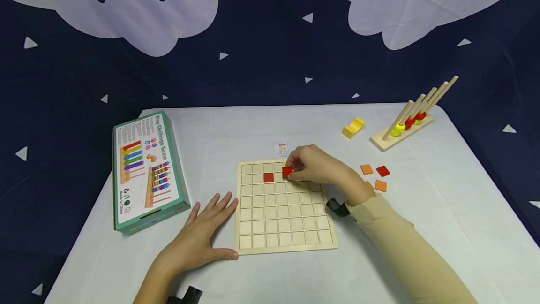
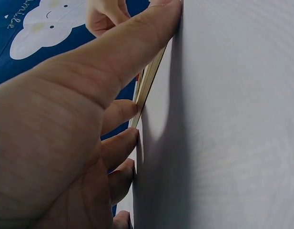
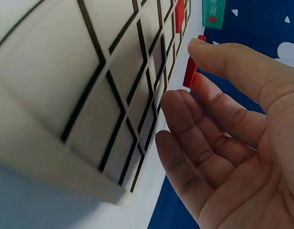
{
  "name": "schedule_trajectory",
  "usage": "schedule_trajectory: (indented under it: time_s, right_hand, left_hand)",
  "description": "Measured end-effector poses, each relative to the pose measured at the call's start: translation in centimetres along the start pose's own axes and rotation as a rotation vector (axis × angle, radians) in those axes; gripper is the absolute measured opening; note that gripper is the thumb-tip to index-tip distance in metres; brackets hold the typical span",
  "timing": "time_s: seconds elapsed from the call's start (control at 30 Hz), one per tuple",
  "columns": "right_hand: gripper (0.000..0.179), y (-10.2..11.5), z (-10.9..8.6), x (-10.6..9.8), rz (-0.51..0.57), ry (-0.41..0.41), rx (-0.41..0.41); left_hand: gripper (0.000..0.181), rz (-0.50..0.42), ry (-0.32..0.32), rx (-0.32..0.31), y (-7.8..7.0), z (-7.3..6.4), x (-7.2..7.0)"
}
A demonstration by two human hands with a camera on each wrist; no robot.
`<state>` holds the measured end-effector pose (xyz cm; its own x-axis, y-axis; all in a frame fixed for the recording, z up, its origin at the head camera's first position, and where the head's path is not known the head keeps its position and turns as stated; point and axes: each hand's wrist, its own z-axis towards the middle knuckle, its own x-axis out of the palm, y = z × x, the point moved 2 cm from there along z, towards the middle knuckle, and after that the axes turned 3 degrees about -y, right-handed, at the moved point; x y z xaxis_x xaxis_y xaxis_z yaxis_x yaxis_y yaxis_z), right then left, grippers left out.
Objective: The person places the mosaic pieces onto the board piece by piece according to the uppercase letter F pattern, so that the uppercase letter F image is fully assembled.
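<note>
A wooden grid board (image 1: 278, 213) lies on the white table. One red square tile (image 1: 268, 177) sits in a cell of its second row. My right hand (image 1: 314, 165) pinches another red square tile (image 3: 193, 66) between thumb and index finger, above the upper part of the board. In the right wrist view the tile is tilted on edge, apart from the grid. My left hand (image 1: 202, 238) lies at the board's left side with fingers spread, its thumb and fingertips near or touching that edge. In the left wrist view the thumb (image 2: 132, 43) hides much of the board.
A small printed pattern card (image 1: 282, 148) lies just beyond the board. Orange tiles (image 1: 381, 186) and a red tile (image 1: 383, 171) are scattered to the right. Behind them are a yellow curved block (image 1: 353, 127) and a peg stand (image 1: 390, 140) with rings. A green game box (image 1: 147, 168) lies left.
</note>
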<state>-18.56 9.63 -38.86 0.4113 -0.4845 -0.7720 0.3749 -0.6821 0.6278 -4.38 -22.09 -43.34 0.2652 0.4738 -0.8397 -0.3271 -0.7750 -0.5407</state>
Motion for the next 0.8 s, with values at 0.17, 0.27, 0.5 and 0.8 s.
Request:
schedule_trajectory:
  time_s: [0.17, 0.27, 0.5, 0.8]
  right_hand:
    - [0.019, 0.6, 0.4, 0.5, -0.012, 0.016, -0.008]
    - [0.019, 0.8, 0.7, 0.9, -0.033, 0.028, -0.021]
    - [0.018, 1.0, 1.2, 1.4, -0.065, 0.039, -0.036]
    - [0.017, 1.0, 1.3, 1.6, -0.081, 0.037, -0.022]
  left_hand:
    - [0.118, -0.001, -0.004, 0.001, 0.0, -0.1, -0.1]
    - [0.118, -0.004, -0.005, 0.002, -0.1, -0.1, 0.0]
    - [0.118, -0.001, -0.010, 0.009, -0.1, -0.1, 0.1]
    - [0.118, -0.008, -0.013, 0.014, -0.1, -0.1, 0.0]
